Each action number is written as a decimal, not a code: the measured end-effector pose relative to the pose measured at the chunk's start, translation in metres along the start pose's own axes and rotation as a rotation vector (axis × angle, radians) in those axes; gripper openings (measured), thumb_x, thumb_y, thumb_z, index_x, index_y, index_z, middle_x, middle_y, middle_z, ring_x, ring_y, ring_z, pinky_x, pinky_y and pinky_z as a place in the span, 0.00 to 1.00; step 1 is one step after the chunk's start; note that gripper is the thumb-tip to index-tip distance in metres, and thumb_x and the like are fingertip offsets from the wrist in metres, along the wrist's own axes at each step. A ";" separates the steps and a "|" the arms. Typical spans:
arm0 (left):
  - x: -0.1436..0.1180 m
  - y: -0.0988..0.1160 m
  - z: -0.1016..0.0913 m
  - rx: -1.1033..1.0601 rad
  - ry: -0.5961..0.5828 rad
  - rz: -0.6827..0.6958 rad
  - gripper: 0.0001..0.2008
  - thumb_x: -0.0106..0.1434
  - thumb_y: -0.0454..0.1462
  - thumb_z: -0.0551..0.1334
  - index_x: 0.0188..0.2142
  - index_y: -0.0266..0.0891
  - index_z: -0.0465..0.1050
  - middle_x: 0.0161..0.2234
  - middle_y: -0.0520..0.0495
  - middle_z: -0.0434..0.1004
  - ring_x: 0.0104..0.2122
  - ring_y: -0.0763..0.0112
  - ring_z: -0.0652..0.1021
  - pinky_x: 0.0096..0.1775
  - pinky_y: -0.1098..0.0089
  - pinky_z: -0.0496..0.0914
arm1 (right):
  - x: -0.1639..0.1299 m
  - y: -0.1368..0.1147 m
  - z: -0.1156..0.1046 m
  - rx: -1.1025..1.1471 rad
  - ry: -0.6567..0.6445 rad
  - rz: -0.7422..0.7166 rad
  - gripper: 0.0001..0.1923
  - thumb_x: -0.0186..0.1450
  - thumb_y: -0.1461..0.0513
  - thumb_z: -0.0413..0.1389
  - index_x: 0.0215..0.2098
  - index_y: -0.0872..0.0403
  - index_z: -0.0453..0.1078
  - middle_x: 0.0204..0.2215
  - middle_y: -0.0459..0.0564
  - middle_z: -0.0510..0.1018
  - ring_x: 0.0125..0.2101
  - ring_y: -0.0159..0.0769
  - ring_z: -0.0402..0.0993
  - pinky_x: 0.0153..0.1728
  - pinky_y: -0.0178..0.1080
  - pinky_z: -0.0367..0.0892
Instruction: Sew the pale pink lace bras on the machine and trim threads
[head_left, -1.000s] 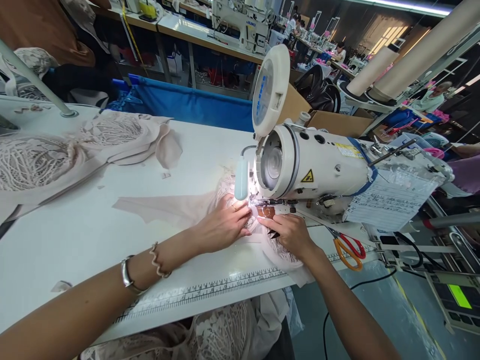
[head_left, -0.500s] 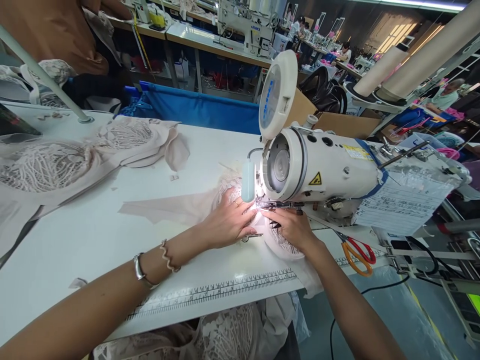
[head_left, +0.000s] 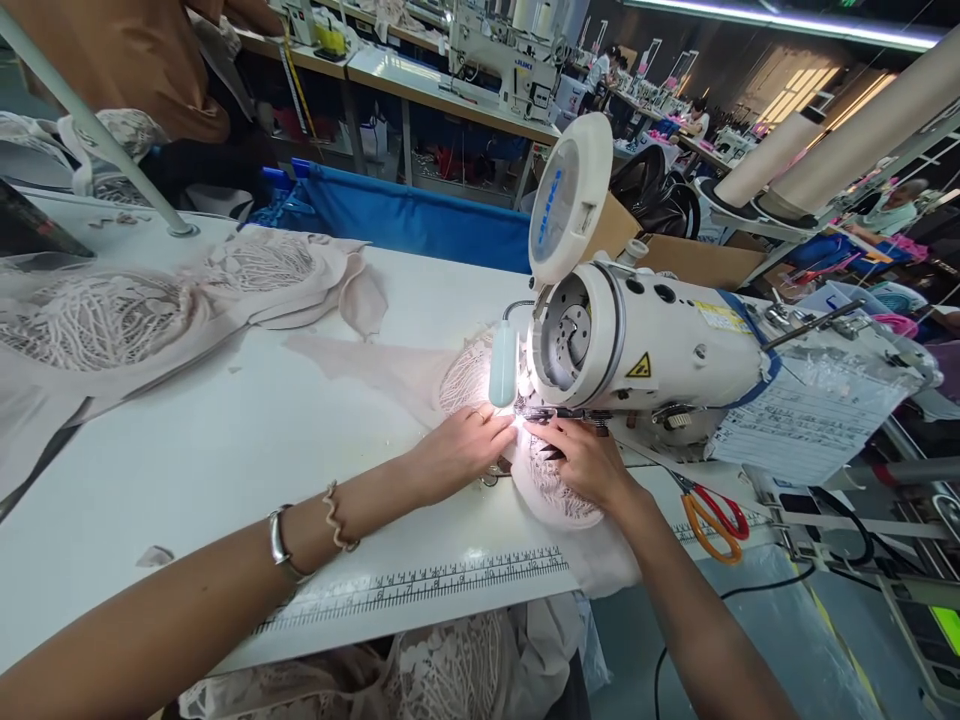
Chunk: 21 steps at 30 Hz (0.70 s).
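A pale pink lace bra piece (head_left: 562, 490) lies under the lit needle area of a white sewing machine (head_left: 660, 335). One lace cup is in front of the needle, the other behind and to the left. My left hand (head_left: 466, 450), fingers drawn together, grips the fabric just left of the presser foot. On the right, my right hand (head_left: 585, 458) has its fingertips closed on the front cup's edge, close to the needle. Something small and dark shows under its fingers; I cannot make out what. A pale green lamp (head_left: 504, 365) partly hides the needle.
More lace bras (head_left: 97, 320) lie on the left of the white table (head_left: 225, 450). Scissors with orange and red handles (head_left: 712, 520) are right of my right hand. A printed ruler (head_left: 480, 580) runs along the front edge. Beyond the table hangs a blue cloth bin (head_left: 420, 215).
The lace piece has shifted at the needle, and its front cup shows more fully. My left fingers have drawn closer together. The machine's exposed round wheel has turned; the view has shifted slightly.
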<state>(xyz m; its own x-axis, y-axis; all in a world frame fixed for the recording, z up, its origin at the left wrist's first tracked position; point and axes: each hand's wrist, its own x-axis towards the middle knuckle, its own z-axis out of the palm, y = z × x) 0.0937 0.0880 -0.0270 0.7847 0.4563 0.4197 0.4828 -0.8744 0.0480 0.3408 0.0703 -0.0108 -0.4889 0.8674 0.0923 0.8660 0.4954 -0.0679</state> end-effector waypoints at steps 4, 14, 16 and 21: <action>0.000 -0.008 0.003 0.054 0.033 -0.024 0.17 0.67 0.21 0.50 0.47 0.33 0.72 0.51 0.41 0.79 0.33 0.66 0.72 0.33 0.66 0.60 | -0.001 -0.002 -0.001 -0.009 -0.044 0.005 0.37 0.57 0.74 0.48 0.61 0.43 0.70 0.39 0.46 0.80 0.36 0.34 0.75 0.26 0.32 0.61; 0.004 -0.019 0.005 0.010 -0.009 -0.086 0.17 0.68 0.21 0.49 0.41 0.36 0.74 0.44 0.44 0.82 0.30 0.68 0.70 0.33 0.65 0.57 | -0.001 -0.016 -0.016 -0.065 -0.105 0.099 0.28 0.60 0.71 0.50 0.56 0.47 0.72 0.45 0.49 0.81 0.36 0.38 0.77 0.27 0.35 0.62; 0.005 -0.018 0.004 0.024 -0.013 -0.098 0.17 0.67 0.20 0.49 0.40 0.36 0.74 0.40 0.43 0.81 0.31 0.66 0.71 0.33 0.65 0.57 | 0.002 -0.018 -0.018 -0.063 -0.118 0.161 0.26 0.60 0.70 0.51 0.54 0.49 0.73 0.44 0.49 0.83 0.37 0.40 0.77 0.28 0.36 0.62; 0.011 0.011 -0.005 0.063 -0.070 -0.168 0.11 0.71 0.27 0.52 0.37 0.33 0.73 0.37 0.40 0.78 0.33 0.63 0.73 0.35 0.64 0.63 | 0.012 -0.023 -0.015 -0.051 -0.064 0.358 0.13 0.65 0.64 0.56 0.46 0.48 0.78 0.41 0.50 0.85 0.40 0.45 0.79 0.35 0.39 0.67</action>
<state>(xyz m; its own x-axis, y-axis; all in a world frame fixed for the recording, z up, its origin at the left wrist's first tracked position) 0.1062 0.0826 -0.0174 0.7151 0.6069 0.3468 0.6308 -0.7741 0.0539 0.3169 0.0688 0.0065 -0.1578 0.9874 0.0091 0.9868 0.1581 -0.0346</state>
